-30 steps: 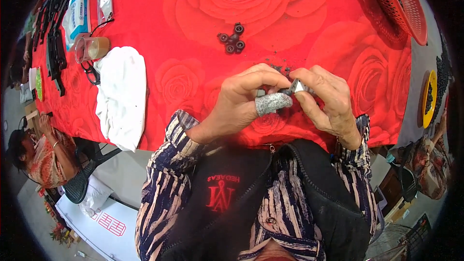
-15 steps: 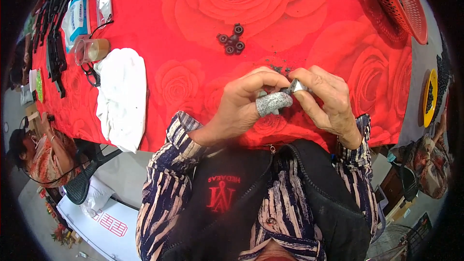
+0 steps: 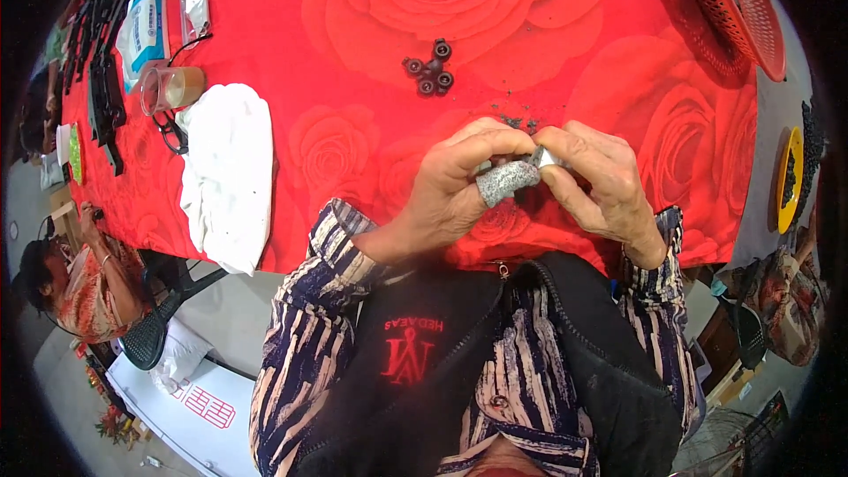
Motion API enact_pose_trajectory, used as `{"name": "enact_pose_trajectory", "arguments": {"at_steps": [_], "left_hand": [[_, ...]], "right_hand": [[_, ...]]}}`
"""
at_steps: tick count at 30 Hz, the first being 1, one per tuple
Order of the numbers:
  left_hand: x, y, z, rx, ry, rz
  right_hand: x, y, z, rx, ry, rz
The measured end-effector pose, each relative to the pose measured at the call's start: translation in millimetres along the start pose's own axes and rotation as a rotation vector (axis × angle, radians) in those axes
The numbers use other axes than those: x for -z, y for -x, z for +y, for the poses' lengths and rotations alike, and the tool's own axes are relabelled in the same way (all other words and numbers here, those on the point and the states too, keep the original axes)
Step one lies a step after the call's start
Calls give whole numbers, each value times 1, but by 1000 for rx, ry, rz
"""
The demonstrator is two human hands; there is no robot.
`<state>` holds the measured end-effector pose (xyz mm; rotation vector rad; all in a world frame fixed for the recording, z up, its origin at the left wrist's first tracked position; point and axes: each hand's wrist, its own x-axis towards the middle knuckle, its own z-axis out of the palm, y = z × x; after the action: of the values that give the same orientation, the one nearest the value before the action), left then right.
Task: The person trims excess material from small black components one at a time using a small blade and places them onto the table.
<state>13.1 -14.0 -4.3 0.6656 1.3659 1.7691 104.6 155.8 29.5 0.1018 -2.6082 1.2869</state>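
Red rose-printed cloth covers the tabletop, and just above its near edge both hands meet. Between their fingertips sits a small shiny metal piece, pinched from either side. The left hand curls around it from the left, its thumb wrapped in a grey speckled finger cover that lies right under the piece. The right hand closes on it from the right, fingers bent inward and touching the left hand's fingertips. Just beyond the hands, dark crumbs are scattered on the cloth, and farther out lies a cluster of small black ring-shaped parts. Well to the left rest a white cloth and a clear cup. A red mesh basket stands at the far right corner.
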Motion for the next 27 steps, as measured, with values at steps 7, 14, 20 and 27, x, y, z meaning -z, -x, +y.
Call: {"name": "enact_pose_trajectory", "arguments": {"at_steps": [7,14,20,27], "left_hand": [[8,-5,6,15,111,-61],[9,-4,5,324,436,-61],[9,-5,3,382,477,-106],[9,-4,5,426,523,-93]], "right_hand": [[3,-3,-5,14,-82,199],[-12,2,3,269,-7,152],[-12,4,3,310,97,178],[-14,3,2,342,110,223]]}}
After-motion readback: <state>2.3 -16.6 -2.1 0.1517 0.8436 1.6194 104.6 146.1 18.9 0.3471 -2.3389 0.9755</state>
